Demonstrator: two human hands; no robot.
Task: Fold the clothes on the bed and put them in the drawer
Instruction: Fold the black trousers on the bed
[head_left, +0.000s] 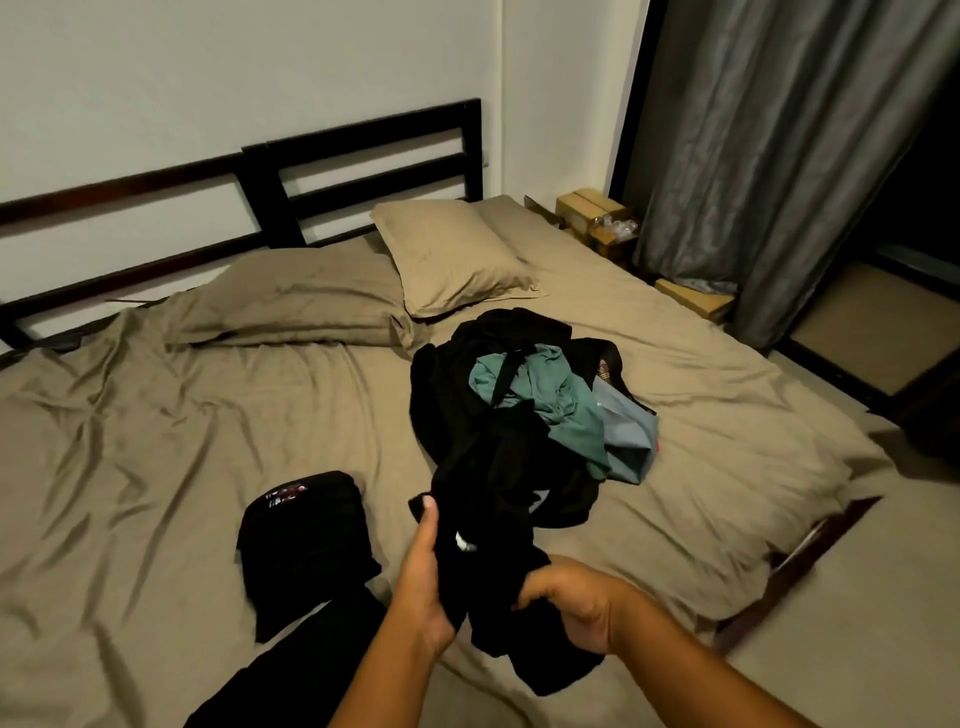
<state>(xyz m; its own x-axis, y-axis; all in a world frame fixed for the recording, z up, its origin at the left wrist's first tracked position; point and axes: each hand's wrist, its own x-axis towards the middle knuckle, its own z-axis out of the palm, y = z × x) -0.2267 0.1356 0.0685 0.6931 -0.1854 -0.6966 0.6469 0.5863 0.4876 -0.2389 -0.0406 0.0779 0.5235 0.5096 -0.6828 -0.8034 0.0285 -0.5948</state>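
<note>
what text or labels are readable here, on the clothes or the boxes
No text is legible.
On the folded black garment, a red and white print: too blurred to read.
On the held black garment, a white tag: too small to read.
On the cardboard boxes: no lettering visible.

Left hand and right hand grip a black garment, perhaps trousers
</note>
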